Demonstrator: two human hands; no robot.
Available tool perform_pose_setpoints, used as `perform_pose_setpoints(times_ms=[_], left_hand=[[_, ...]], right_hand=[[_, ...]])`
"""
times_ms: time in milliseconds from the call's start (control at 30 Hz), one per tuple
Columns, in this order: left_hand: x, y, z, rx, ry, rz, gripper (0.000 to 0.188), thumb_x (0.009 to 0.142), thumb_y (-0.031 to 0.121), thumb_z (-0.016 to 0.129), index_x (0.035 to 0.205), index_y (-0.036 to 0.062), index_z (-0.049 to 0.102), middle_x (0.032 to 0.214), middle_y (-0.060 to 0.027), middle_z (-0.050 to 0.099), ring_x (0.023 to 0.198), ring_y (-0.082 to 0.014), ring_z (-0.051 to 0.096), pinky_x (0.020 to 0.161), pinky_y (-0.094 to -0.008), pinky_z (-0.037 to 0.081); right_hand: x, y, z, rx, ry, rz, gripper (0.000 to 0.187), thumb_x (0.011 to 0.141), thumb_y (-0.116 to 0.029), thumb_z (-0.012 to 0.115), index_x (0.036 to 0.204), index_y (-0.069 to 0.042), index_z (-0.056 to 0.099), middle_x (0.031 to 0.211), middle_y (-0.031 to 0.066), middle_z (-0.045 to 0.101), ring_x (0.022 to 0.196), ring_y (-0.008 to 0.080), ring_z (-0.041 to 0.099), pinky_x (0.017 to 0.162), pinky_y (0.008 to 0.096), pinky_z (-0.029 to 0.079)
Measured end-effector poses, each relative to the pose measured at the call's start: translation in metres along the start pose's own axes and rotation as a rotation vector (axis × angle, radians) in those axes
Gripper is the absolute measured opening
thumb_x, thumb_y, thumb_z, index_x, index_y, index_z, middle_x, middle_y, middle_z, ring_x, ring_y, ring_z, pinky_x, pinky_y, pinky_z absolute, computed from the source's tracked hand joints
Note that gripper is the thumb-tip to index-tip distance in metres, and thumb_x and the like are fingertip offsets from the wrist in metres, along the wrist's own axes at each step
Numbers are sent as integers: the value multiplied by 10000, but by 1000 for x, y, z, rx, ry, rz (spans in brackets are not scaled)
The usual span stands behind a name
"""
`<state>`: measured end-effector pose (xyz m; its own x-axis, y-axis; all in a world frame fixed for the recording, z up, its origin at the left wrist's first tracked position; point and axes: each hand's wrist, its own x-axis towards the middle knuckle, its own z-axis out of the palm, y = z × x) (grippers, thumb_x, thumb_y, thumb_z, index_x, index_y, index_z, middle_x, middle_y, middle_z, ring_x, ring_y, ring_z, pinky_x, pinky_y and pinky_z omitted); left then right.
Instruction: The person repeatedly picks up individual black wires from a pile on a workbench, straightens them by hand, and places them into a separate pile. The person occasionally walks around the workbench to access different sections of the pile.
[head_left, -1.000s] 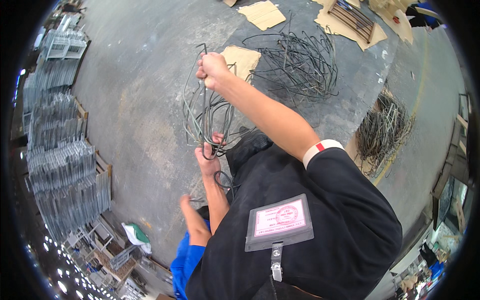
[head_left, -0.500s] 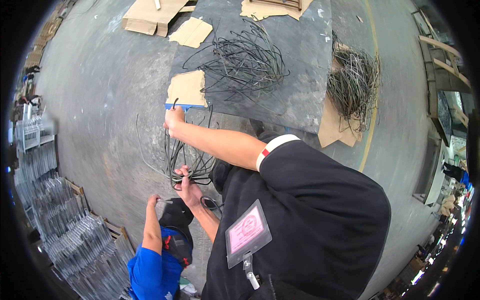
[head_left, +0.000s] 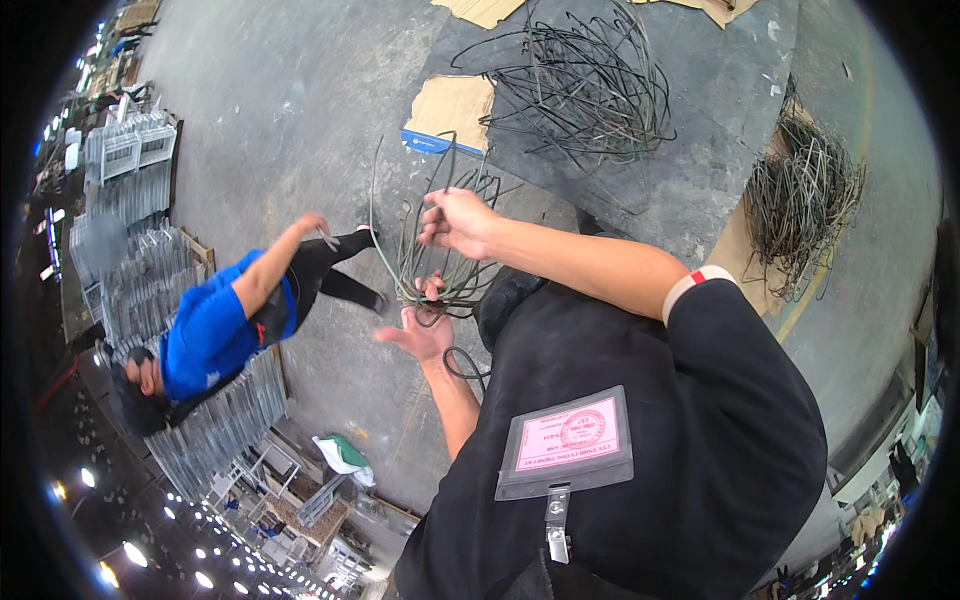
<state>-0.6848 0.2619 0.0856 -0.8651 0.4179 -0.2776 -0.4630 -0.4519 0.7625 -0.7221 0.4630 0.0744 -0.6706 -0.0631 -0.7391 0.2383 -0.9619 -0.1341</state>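
A loose bundle of dark and greenish wires hangs in loops in front of my body. My left hand supports it from below, palm up, with the fingers curled round the wires and the thumb stretched out to the side. Just above, my right hand is over the loops, its fingers loosely bent and apart; no wire is clearly gripped in it. A dark loop of wire dangles beside my left wrist. A tangled pile of similar wires lies on a dark sheet ahead.
Another wire heap rests on cardboard at the right. A cardboard piece with a blue edge lies near the sheet's left corner. A co-worker in a blue shirt is at the left, holding something thin. Stacked grey metal frames stand behind that person.
My right hand has come off the far end of the bundle and back toward my left hand, its fingers loosened. My left thumb has spread. The view has shifted; the co-worker appears farther left.
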Motion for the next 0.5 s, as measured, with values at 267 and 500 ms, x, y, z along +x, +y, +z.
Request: perform_pose_setpoints(times_ms=[267,500], left_hand=[[17,-8,0,-269,350,-75,312,1058,388,547,923,107,571,781,-6,577,962,-204,591,985,-364,432],[10,-22,-6,-130,405,-25,443,1021,557,532,999,116,565,936,-36,604,1053,-210,561,976,-359,418]], right_hand=[[-86,-94,-23,-50,-193,-97,237,1109,-178,374,1283,-58,480,691,-82,311,511,20,236,408,216,195],[-104,-121,7,643,-1033,125,287,1111,-329,425,1263,-118,546,659,-89,240,481,39,175,400,234,154]])
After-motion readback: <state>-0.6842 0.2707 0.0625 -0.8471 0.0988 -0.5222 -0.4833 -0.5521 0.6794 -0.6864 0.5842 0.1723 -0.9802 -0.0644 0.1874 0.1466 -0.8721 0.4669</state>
